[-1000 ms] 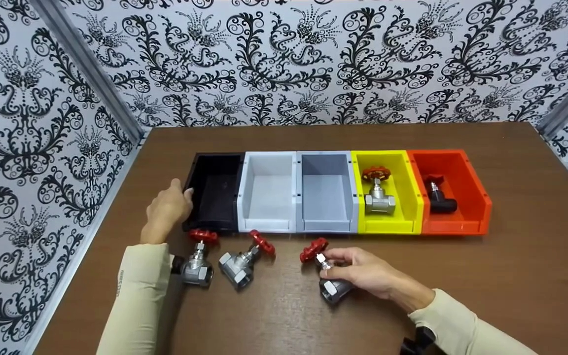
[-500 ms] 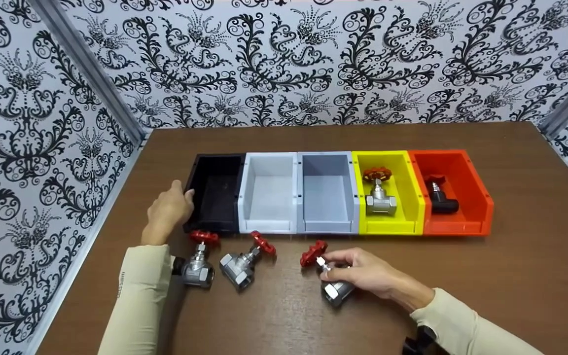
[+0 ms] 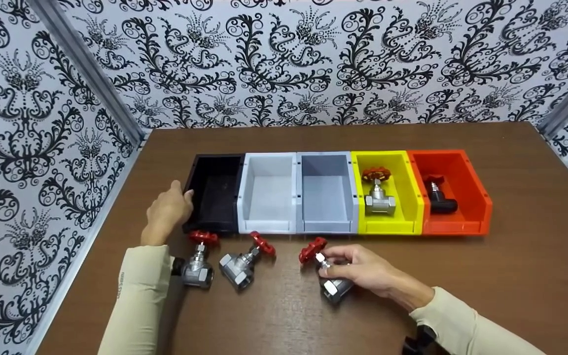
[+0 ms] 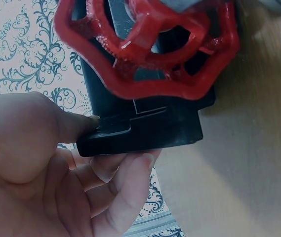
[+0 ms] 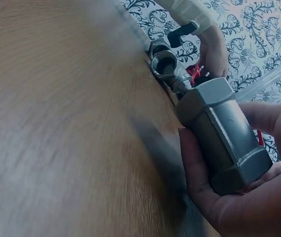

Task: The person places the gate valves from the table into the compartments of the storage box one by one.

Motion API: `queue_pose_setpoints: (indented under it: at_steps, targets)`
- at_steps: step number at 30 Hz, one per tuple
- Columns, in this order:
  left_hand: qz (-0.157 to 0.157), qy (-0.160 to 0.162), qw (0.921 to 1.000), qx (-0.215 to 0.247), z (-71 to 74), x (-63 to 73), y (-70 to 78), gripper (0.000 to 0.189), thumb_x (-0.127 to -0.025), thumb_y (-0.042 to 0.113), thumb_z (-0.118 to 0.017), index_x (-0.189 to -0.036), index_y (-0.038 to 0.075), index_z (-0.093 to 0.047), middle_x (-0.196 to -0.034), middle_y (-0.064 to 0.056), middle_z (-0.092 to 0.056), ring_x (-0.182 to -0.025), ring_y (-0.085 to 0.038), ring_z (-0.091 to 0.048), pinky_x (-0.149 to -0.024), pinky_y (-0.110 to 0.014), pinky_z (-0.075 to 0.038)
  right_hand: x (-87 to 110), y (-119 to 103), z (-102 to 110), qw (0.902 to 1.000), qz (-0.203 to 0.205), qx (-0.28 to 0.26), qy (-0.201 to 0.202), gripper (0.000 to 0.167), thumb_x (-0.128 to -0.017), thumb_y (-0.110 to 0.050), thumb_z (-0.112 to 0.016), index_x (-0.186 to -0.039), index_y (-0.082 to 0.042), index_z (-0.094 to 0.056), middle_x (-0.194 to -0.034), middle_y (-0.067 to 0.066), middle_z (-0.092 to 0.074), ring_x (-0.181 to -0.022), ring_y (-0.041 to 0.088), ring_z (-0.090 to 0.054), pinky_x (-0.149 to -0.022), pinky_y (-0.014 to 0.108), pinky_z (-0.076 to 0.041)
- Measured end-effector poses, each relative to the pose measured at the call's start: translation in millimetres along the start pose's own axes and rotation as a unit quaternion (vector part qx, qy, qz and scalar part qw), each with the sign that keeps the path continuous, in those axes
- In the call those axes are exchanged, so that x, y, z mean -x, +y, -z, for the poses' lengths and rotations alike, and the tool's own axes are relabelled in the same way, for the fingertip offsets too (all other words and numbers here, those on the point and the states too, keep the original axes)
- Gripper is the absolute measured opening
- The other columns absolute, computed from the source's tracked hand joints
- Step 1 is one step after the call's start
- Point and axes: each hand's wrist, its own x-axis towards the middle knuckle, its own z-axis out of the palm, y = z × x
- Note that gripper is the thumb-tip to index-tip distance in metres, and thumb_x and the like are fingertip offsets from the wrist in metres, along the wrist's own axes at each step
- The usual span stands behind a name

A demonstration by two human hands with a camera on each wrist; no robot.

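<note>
At the left end of the bin row my left hand [image 3: 167, 211] grips the side wall of the black bin [image 3: 217, 199]. In the left wrist view the thumb and fingers pinch the black bin's edge [image 4: 145, 133] from both sides. My right hand [image 3: 370, 273] holds a metal gate valve [image 3: 336, 290] by its body, its red handwheel [image 3: 313, 250] tilted up and left. The right wrist view shows the hexagonal-ended valve body [image 5: 224, 140] between thumb and fingers. Two similar valves lie left of it: one in the middle [image 3: 238, 268], another [image 3: 198, 271] beside the left sleeve.
Right of the black bin stand a white bin [image 3: 267, 226], a grey bin [image 3: 327, 226], a yellow bin [image 3: 387, 227] and a red-orange bin [image 3: 454, 227]. A red-wheeled valve [image 3: 380, 202] sits in the yellow one, a black-bodied valve [image 3: 442, 203] in the red-orange one. Patterned walls enclose the brown table [image 3: 525, 276].
</note>
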Motion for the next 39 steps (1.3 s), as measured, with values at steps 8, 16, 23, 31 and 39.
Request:
queue_pose_setpoints:
  at_steps: [8, 16, 23, 31, 39]
  targets:
    - [0.003, -0.004, 1.0000, -0.001, -0.3, -0.4, -0.8, 0.048, -0.106, 0.034, -0.035, -0.138, -0.003, -0.036, -0.130, -0.039, -0.052, -0.116, -0.057, -0.053, -0.091, -0.066, -0.042, -0.4, -3, -1, 0.9993, 0.001, -0.036, -0.012, 0.053, -0.089, -0.013, -0.073, -0.130, 0.013, -0.052, -0.113, 0.022, -0.069, -0.082, 0.014, -0.068, -0.074, 0.025, -0.055]
    - [0.002, -0.008, 1.0000, -0.003, 0.3, 0.6, -0.9, 0.049, -0.106, 0.032, -0.035, -0.140, -0.003, -0.035, -0.129, -0.039, -0.053, -0.114, -0.056, -0.054, -0.090, -0.065, -0.043, -0.5, -12, -2, 0.9987, 0.017, -0.041, -0.022, 0.053, -0.090, -0.012, -0.072, -0.132, 0.013, -0.051, -0.115, 0.024, -0.068, -0.082, 0.013, -0.068, -0.075, 0.024, -0.055]
    - [0.004, -0.004, 1.0000, -0.006, 0.4, 1.3, 0.1, 0.049, -0.106, 0.032, -0.035, -0.141, -0.003, -0.034, -0.130, -0.039, -0.052, -0.116, -0.056, -0.053, -0.092, -0.065, -0.042, -0.6, -16, -1, 0.9993, 0.020, -0.031, -0.011, 0.051, -0.089, -0.013, -0.073, -0.129, 0.012, -0.053, -0.112, 0.022, -0.069, -0.081, 0.013, -0.067, -0.076, 0.025, -0.055]
    - [-0.003, -0.002, 0.9999, -0.011, 0.5, 0.9, 0.6, 0.050, -0.106, 0.031, -0.036, -0.142, -0.004, -0.034, -0.128, -0.040, -0.053, -0.113, -0.056, -0.055, -0.091, -0.064, -0.043, -0.1, -22, 1, 0.9994, 0.014, -0.032, 0.003, 0.054, -0.089, -0.014, -0.073, -0.129, 0.012, -0.051, -0.111, 0.021, -0.069, -0.080, 0.015, -0.066, -0.074, 0.025, -0.054]
    - [-0.005, 0.005, 1.0000, -0.006, 1.4, 2.0, 2.0, 0.050, -0.106, 0.031, -0.037, -0.140, -0.005, -0.036, -0.128, -0.040, -0.053, -0.113, -0.057, -0.054, -0.091, -0.065, -0.043, -4.0, -29, 4, 0.9991, 0.018, -0.033, 0.019, 0.051, -0.089, -0.014, -0.073, -0.127, 0.013, -0.050, -0.109, 0.017, -0.070, -0.081, 0.014, -0.066, -0.074, 0.025, -0.055]
